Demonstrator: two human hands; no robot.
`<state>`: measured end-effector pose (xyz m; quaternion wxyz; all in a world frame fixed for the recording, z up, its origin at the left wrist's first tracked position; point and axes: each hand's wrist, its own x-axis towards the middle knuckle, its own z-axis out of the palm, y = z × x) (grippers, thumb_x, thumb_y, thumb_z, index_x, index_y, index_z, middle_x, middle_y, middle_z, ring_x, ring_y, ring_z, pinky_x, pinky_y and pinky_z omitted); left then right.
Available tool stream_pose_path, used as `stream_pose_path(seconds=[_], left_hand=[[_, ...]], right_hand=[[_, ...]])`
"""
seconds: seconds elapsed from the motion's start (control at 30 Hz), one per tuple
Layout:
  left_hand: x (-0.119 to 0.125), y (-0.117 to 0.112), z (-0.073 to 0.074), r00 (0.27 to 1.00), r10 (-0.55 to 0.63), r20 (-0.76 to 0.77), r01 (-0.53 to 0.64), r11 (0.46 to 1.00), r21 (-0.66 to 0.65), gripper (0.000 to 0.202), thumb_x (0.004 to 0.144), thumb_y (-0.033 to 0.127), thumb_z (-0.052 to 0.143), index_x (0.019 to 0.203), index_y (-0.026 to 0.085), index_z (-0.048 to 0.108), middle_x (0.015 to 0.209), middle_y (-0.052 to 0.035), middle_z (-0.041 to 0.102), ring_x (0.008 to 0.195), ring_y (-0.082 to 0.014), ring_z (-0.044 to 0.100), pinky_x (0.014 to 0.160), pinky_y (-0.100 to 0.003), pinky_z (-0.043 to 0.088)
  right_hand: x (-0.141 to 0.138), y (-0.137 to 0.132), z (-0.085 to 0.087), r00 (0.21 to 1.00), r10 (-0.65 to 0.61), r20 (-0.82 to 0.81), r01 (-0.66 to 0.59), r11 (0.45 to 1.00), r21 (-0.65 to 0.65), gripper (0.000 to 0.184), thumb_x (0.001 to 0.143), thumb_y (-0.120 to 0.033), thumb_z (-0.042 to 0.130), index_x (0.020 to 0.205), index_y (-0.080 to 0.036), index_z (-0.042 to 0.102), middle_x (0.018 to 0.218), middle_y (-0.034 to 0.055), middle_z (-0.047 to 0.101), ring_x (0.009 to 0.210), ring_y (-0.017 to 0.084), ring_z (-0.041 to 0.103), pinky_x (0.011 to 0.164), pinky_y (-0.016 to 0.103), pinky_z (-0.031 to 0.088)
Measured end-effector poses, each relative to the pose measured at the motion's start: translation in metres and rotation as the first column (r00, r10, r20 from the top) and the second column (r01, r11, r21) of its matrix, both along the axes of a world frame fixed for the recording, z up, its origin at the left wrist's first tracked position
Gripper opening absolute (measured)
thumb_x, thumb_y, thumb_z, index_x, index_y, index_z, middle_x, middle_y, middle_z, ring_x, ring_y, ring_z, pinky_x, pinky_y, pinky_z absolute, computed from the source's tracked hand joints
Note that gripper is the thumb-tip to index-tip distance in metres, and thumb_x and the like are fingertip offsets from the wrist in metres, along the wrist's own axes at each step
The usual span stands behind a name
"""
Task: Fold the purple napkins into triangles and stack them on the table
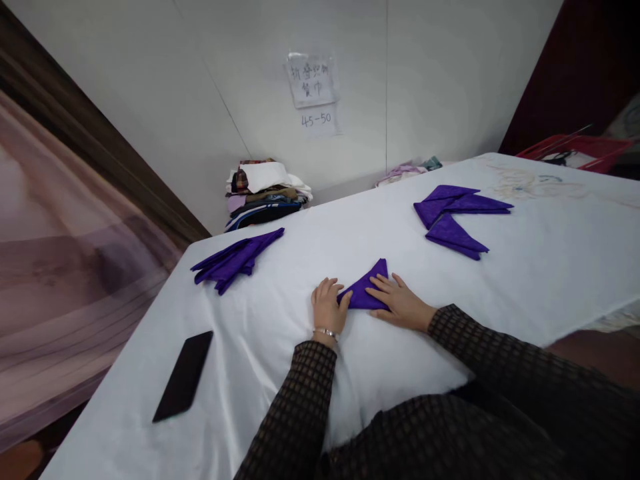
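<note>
A purple cloth napkin (367, 288), folded into a triangle, lies flat on the white tablecloth in front of me. My left hand (330, 308) rests at its left corner, with the thumb on or beside the cloth and the fingers on the tablecloth. Over the napkin's right part, my right hand (397, 303) lies flat with fingers spread. Two folded purple napkins (453, 217) sit to the right and farther off. More folded purple napkins (237, 260) lie in an overlapping stack to the left.
A flat black object (184, 377), phone-like, lies at the table's left. Behind the far edge is a pile of folded clothes (265, 193). Paper signs (313, 83) hang on the wall. A red basket (575, 152) stands far right, and a sheer curtain (65, 267) hangs left.
</note>
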<state>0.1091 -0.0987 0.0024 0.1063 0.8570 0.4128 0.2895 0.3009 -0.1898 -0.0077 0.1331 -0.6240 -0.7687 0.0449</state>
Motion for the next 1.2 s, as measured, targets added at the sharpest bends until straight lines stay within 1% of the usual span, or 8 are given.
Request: stream_pose_path(seconds=[0.07, 0.13, 0.23, 0.37, 0.57, 0.8, 1.03, 1.2], left_hand=[[0.004, -0.010, 0.004, 0.988, -0.129, -0.084, 0.135, 0.988, 0.069, 0.028, 0.088, 0.034, 0.048, 0.113, 0.023, 0.057, 0.128, -0.0059, 0.055, 0.129, -0.0229, 0.038, 0.108, -0.047, 0.026], [0.007, -0.018, 0.004, 0.952, -0.239, -0.193, 0.254, 0.966, 0.056, 0.040, 0.089, 0.039, 0.044, 0.125, 0.023, 0.048, 0.136, -0.0069, 0.048, 0.133, -0.0237, 0.032, 0.110, -0.050, 0.020], [0.009, -0.022, -0.002, 0.900, -0.305, -0.312, 0.316, 0.949, -0.017, 0.059, 0.088, 0.052, 0.041, 0.136, 0.017, 0.037, 0.143, -0.0121, 0.040, 0.135, -0.0275, 0.028, 0.109, -0.054, 0.019], [0.007, -0.017, -0.010, 0.875, -0.320, -0.362, 0.324, 0.945, -0.051, 0.065, 0.087, 0.057, 0.036, 0.138, 0.016, 0.034, 0.144, -0.0132, 0.038, 0.136, -0.0273, 0.026, 0.109, -0.053, 0.020], [0.006, -0.017, -0.006, 0.876, -0.328, -0.354, 0.322, 0.943, -0.078, 0.066, 0.086, 0.059, 0.036, 0.137, 0.017, 0.035, 0.145, -0.0127, 0.036, 0.136, -0.0273, 0.026, 0.110, -0.053, 0.019], [0.006, -0.015, -0.007, 0.868, -0.343, -0.358, 0.326, 0.939, -0.110, 0.070, 0.084, 0.061, 0.039, 0.138, 0.017, 0.034, 0.146, -0.0122, 0.033, 0.136, -0.0272, 0.024, 0.110, -0.051, 0.018], [0.007, -0.015, -0.008, 0.865, -0.336, -0.372, 0.317, 0.942, -0.113, 0.068, 0.083, 0.056, 0.045, 0.138, 0.017, 0.033, 0.146, -0.0117, 0.033, 0.136, -0.0268, 0.025, 0.110, -0.050, 0.020], [0.007, -0.015, -0.007, 0.864, -0.332, -0.378, 0.312, 0.943, -0.115, 0.067, 0.084, 0.055, 0.044, 0.138, 0.017, 0.033, 0.147, -0.0113, 0.033, 0.136, -0.0261, 0.025, 0.110, -0.049, 0.020]], right_hand=[[0.000, 0.001, 0.000, 1.000, 0.002, -0.007, -0.002, 1.000, 0.004, 0.067, 0.086, -0.062, 0.036, 0.137, -0.019, 0.041, 0.145, 0.0164, 0.033, 0.135, 0.032, 0.024, 0.106, 0.056, 0.012], [-0.001, 0.001, -0.001, 1.000, 0.000, -0.018, 0.000, 1.000, 0.005, 0.068, 0.086, -0.062, 0.036, 0.138, -0.019, 0.038, 0.145, 0.0161, 0.033, 0.134, 0.032, 0.025, 0.106, 0.057, 0.011], [0.000, 0.001, -0.001, 0.999, -0.008, -0.034, 0.008, 1.000, -0.001, 0.069, 0.086, -0.061, 0.037, 0.140, -0.018, 0.035, 0.145, 0.0163, 0.033, 0.134, 0.032, 0.026, 0.107, 0.056, 0.010], [0.003, 0.000, -0.001, 0.999, -0.022, -0.045, 0.022, 1.000, -0.004, 0.073, 0.084, -0.061, 0.040, 0.141, -0.016, 0.033, 0.146, 0.0167, 0.030, 0.135, 0.031, 0.025, 0.108, 0.054, 0.009], [0.011, -0.001, 0.001, 0.999, -0.025, -0.043, 0.024, 1.000, -0.011, 0.084, 0.081, -0.069, 0.038, 0.142, -0.013, 0.029, 0.146, 0.0182, 0.029, 0.135, 0.032, 0.023, 0.108, 0.054, 0.006], [0.020, 0.000, 0.009, 0.999, 0.005, -0.048, -0.008, 0.999, -0.051, 0.080, 0.083, -0.068, 0.035, 0.142, -0.014, 0.031, 0.146, 0.0152, 0.029, 0.134, 0.031, 0.027, 0.108, 0.053, 0.006], [0.034, 0.010, 0.014, 0.998, -0.062, -0.005, 0.062, 0.998, -0.004, 0.055, 0.092, -0.054, 0.028, 0.133, -0.022, 0.047, 0.141, 0.0075, 0.042, 0.131, 0.026, 0.033, 0.099, 0.048, 0.026], [0.041, 0.015, 0.010, 0.993, -0.107, 0.053, 0.106, 0.994, 0.025, 0.050, 0.094, -0.049, 0.027, 0.132, -0.024, 0.048, 0.140, 0.0067, 0.043, 0.129, 0.026, 0.035, 0.095, 0.045, 0.031]])
